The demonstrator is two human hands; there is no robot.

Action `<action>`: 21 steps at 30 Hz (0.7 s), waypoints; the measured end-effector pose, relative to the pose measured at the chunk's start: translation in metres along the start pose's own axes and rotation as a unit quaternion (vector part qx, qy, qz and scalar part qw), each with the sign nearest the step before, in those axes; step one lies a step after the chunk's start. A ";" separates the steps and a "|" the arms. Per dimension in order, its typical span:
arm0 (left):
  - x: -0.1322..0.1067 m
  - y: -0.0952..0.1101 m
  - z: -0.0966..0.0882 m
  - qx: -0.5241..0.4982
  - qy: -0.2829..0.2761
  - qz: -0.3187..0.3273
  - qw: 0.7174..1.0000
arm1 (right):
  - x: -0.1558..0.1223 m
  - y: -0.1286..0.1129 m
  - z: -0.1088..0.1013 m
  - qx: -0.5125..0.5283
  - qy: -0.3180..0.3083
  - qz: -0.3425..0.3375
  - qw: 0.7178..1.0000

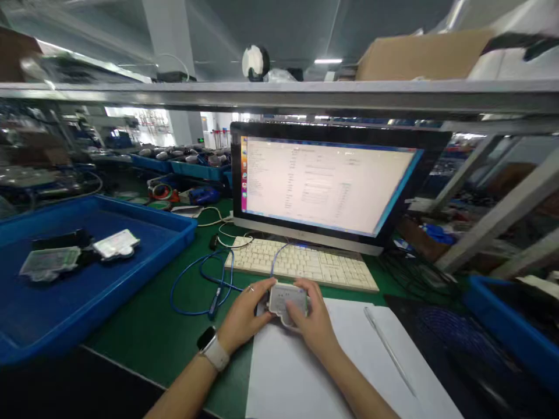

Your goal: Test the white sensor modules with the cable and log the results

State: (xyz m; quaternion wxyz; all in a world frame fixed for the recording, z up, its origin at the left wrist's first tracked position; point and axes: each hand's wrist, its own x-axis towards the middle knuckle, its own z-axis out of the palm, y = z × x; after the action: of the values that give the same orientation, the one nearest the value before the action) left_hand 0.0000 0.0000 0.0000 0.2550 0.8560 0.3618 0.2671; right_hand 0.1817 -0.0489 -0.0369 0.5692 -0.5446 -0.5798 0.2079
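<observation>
Between my two hands, above a sheet of white paper (297,372), is a small grey-white plastic device housing (286,299). My left hand (247,311) grips its left side, fingers at the top edge and thumb below. Around the right side curls my right hand (312,317), its thumb lying on the face of the housing. A blue cable (277,256) runs over the keyboard down to the housing's top edge; whether it is plugged in I cannot tell. Another blue cable (179,285) lies coiled left of my left hand. A thin, light-coloured pen (391,349) rests on the paper.
Behind the white keyboard (301,265) stands a lit monitor (323,186). At left, a blue tray (144,279) holds a white housing (116,244) and a clear-covered one (50,263). A blue bin (510,326) stands at right. A shelf (279,90) spans above.
</observation>
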 end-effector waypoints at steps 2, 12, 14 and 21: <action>0.001 0.004 0.000 0.008 -0.009 0.004 1.000 | 0.000 -0.002 -0.001 0.016 -0.009 -0.008 1.000; -0.002 0.034 -0.070 0.266 -0.004 -0.237 0.934 | 0.002 0.003 -0.006 0.060 -0.030 -0.014 0.998; -0.001 0.030 -0.091 0.267 -0.035 -0.307 0.913 | 0.002 0.004 -0.005 0.062 -0.031 -0.017 0.997; -0.006 0.000 -0.111 0.150 -0.133 -0.356 0.913 | 0.003 0.003 -0.004 0.048 -0.030 -0.014 0.998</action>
State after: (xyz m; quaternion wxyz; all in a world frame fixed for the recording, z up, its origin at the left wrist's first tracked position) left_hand -0.0749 0.0220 0.0791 0.2474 0.7264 0.6410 -0.0149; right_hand 0.1872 -0.0472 -0.0373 0.5799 -0.5020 -0.5937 0.2434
